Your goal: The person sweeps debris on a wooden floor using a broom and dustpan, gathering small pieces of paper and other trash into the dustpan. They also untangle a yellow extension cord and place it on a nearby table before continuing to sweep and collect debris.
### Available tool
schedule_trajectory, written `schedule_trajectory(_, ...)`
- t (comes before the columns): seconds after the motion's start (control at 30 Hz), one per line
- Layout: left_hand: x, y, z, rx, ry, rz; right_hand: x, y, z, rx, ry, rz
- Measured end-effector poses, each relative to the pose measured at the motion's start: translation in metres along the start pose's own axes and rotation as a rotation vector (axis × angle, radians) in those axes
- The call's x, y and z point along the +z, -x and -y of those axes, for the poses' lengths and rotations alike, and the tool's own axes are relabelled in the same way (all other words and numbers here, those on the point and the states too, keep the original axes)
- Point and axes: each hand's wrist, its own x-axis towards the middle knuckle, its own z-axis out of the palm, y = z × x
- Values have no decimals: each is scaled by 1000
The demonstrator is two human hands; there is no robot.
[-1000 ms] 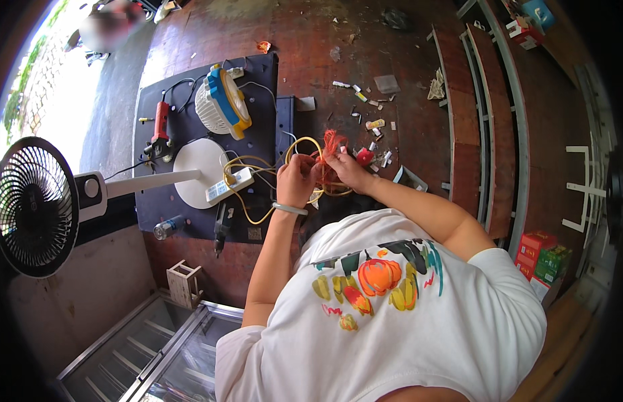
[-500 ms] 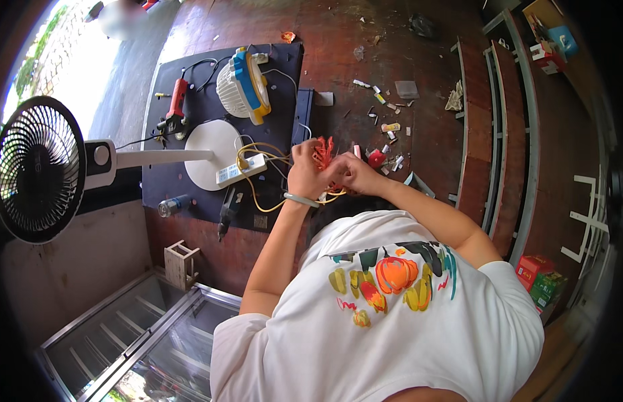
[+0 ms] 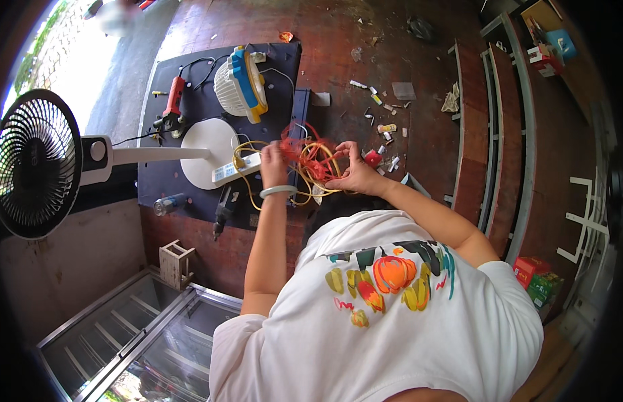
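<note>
Both hands grasp a tangle of red and yellow wires (image 3: pixel 310 161): the left hand (image 3: pixel 274 165) closes on its left side, the right hand (image 3: pixel 355 175) pinches its right side with fingers spread. The tangle hangs above the right edge of the dark mat (image 3: pixel 191 114), just beside the white round fan base (image 3: pixel 208 153) and the white power strip (image 3: pixel 236 169).

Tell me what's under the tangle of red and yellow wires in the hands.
Under the red and yellow wires, held by the left hand and right hand, lie the dark mat and reddish floor. The white fan base lies beside it. The wires and hands hide whatever is directly beneath.
</note>
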Motion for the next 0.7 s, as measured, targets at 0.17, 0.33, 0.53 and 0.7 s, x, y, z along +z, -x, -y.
schedule_trajectory(0.17,-49,-21,-15,-100,608,-42,-5,-7,-36,-8,-143,-67)
schedule_trajectory(0.33,-69,-30,-5,-84,-58,50,-6,1,7,7,-407,72)
schedule_trajectory(0.53,-10,19,-10,549,-1444,-43,-13,0,1,-116,-367,-39)
schedule_trajectory(0.7,37,54,-23,845,-1109,98,-18,-5,-8,-110,-600,-223)
